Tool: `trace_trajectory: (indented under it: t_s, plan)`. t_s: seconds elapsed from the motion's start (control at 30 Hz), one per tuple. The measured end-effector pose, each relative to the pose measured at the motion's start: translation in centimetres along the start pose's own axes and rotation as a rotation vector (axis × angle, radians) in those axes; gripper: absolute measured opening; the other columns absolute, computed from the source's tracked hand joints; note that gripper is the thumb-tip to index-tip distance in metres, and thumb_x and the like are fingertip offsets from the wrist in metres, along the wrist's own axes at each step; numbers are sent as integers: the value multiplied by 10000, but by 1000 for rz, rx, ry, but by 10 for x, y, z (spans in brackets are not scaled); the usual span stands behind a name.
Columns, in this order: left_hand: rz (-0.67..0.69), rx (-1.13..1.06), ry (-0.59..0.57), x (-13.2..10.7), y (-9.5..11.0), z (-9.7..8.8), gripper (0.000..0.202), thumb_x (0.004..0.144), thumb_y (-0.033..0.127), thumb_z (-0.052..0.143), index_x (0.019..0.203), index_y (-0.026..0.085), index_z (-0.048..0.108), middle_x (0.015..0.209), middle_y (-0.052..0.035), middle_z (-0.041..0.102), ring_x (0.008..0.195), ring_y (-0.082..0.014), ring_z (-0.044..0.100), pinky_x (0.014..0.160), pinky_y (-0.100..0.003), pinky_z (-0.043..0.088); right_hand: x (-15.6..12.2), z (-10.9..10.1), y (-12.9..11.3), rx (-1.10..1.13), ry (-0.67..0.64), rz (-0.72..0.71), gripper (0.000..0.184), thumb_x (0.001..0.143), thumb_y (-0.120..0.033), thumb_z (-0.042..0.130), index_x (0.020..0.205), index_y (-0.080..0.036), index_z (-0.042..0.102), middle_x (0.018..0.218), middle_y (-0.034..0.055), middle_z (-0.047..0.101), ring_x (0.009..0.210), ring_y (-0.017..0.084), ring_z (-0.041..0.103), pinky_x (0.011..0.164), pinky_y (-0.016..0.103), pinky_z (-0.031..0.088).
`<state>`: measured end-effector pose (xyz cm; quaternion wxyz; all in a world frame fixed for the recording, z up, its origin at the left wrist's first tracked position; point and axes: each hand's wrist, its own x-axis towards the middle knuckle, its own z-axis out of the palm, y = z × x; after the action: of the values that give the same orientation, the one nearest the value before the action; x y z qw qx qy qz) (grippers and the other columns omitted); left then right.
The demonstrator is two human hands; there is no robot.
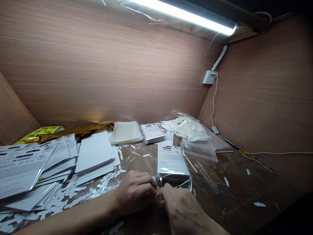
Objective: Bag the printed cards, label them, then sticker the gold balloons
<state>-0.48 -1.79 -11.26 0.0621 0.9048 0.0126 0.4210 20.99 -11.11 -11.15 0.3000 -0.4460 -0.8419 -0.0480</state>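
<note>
A flat packet in a clear plastic sleeve [171, 163] lies on the brown worktop [244, 192], printed label side up. Both of my hands pinch the sleeve's near edge. My left hand [135, 192] has its fingers curled onto the left part of that edge. Right beside it, my right hand [179, 207] grips the same edge with its fingers pressed together. The two hands almost touch.
Stacks of sleeved label cards [22, 168] and white cards [94, 151] lie at left among white paper scraps. At the back are a pile of clear sleeves [126, 132], another packed stack [153, 132] and a bag of white sticks [187, 127]. A cable [281, 153] runs along the right wall.
</note>
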Motion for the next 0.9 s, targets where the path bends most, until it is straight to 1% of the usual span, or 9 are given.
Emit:
trace_trajectory:
  t_s: [0.03, 0.1, 0.17, 0.2, 0.27, 0.33, 0.5, 0.67, 0.9]
  plan:
    - [-18, -8, 20, -2, -1, 1, 124, 953, 127, 661, 854, 186, 614, 793, -22, 760, 614, -125, 668, 554, -258, 464, -4, -16, 14, 119, -2, 107, 265, 983, -146, 394, 812, -204, 588, 650, 32, 607, 477, 138, 480, 459, 283, 265]
    - [-38, -22, 46, -4, -3, 2, 133, 919, 89, 693, 855, 179, 618, 796, -18, 759, 619, -118, 675, 567, -244, 477, -15, -51, 42, 324, 190, 416, 311, 1067, -297, 412, 832, -226, 602, 596, 5, 582, 477, 130, 504, 454, 244, 312]
    - [-29, -39, 51, -3, -4, 3, 140, 904, 91, 728, 859, 173, 625, 802, -18, 761, 630, -120, 677, 575, -245, 482, -24, -76, 56, 317, 323, 510, 319, 1100, -356, 367, 928, -235, 606, 545, -28, 524, 436, 128, 469, 424, 230, 322]
    - [-14, -45, 47, -2, -3, 3, 136, 905, 98, 738, 864, 170, 629, 808, -21, 764, 633, -122, 676, 576, -250, 481, -27, -80, 55, 323, 310, 512, 254, 1075, -363, 469, 913, -237, 618, 508, -47, 501, 419, 128, 469, 417, 225, 351]
    - [31, -42, 19, 1, -2, 2, 106, 923, 116, 733, 889, 161, 643, 827, -34, 771, 633, -131, 665, 569, -269, 467, -28, -71, 37, 329, 53, 424, 146, 1030, -317, 591, 941, -240, 678, 722, 6, 687, 620, 155, 649, 563, 238, 504]
    - [90, -13, -13, 4, 0, 0, 61, 952, 112, 697, 920, 144, 656, 856, -55, 782, 626, -143, 646, 543, -295, 430, -25, -46, 10, 375, -67, 271, 188, 1037, -203, 534, 1079, -250, 711, 936, 30, 757, 827, 166, 727, 733, 251, 560]
    - [145, 32, -35, 5, 5, -3, 101, 1024, 157, 609, 951, 122, 668, 866, -74, 773, 615, -152, 609, 508, -324, 347, -17, 7, -22, 328, -18, 212, 241, 1028, -151, 526, 1150, -246, 709, 985, 24, 732, 861, 145, 727, 745, 230, 534]
    - [116, 29, -39, 3, 6, 3, 192, 1059, 204, 572, 900, 132, 652, 844, -52, 756, 615, -135, 635, 520, -320, 370, -19, 17, -16, 250, 12, 242, 194, 1013, -135, 501, 1003, -240, 663, 911, 2, 681, 768, 138, 686, 669, 248, 471]
    - [62, 34, -37, 4, 5, 3, 153, 1059, 209, 588, 927, 163, 649, 856, -14, 778, 631, -117, 686, 542, -308, 412, -12, 32, -19, -65, 88, 122, 196, 952, -69, 421, 921, -223, 538, 797, 15, 599, 598, 178, 586, 552, 312, 377]
